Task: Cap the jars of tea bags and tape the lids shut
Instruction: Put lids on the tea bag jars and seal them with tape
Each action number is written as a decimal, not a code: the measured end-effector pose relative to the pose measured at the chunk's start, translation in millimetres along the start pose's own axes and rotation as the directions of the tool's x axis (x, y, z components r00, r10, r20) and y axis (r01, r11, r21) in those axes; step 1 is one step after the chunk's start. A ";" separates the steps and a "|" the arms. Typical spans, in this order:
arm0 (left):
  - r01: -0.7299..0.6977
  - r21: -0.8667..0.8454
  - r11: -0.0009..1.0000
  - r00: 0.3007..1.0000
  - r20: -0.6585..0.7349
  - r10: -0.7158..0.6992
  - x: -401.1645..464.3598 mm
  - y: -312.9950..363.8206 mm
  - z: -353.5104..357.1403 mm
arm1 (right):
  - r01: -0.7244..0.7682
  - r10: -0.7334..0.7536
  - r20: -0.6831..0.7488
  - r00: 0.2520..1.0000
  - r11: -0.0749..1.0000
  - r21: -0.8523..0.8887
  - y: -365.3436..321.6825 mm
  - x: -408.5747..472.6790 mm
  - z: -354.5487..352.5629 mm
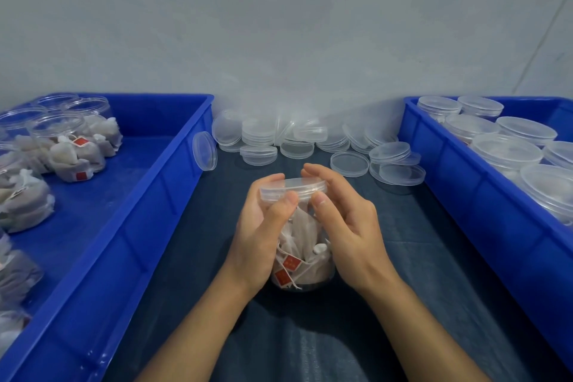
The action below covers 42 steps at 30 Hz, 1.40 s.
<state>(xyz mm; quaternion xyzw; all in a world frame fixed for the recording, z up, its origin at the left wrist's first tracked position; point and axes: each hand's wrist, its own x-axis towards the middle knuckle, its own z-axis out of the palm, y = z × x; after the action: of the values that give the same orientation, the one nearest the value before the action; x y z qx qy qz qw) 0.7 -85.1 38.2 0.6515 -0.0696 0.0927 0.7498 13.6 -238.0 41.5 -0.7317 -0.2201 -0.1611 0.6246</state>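
A clear plastic jar full of white tea bags with red tags stands on the dark cloth in the middle. A clear lid sits on its mouth. My left hand wraps the jar's left side, thumb and fingertips curled on the lid's rim. My right hand curves round the right side, its thumb on the lid's front edge and its fingers over the far rim.
A blue bin on the left holds several uncapped jars of tea bags. A blue bin on the right holds several capped jars. A pile of loose clear lids lies along the grey wall behind the jar.
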 end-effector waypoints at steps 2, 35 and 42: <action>-0.005 0.011 1.000 1.000 -0.003 0.005 0.4 -0.1 0.7 | 0.000 0.000 -0.007 1.000 1.000 0.004 0.1 -0.2 0.1; -0.144 0.267 0.953 0.973 0.216 0.087 -4.7 0.6 -11.1 | -0.051 0.073 0.105 0.992 0.978 -0.203 -23.7 6.5 -29.0; -0.248 0.462 0.851 0.964 0.207 0.168 -8.6 6.9 -6.2 | -0.134 0.288 0.266 0.920 0.869 -0.476 -57.6 26.3 -42.7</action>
<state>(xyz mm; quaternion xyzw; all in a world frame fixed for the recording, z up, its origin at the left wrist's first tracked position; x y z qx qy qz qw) -9.4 -78.5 42.0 0.8120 -0.1737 0.1359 0.5404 7.5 -269.8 110.7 -0.8920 -0.1953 -0.0133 0.4074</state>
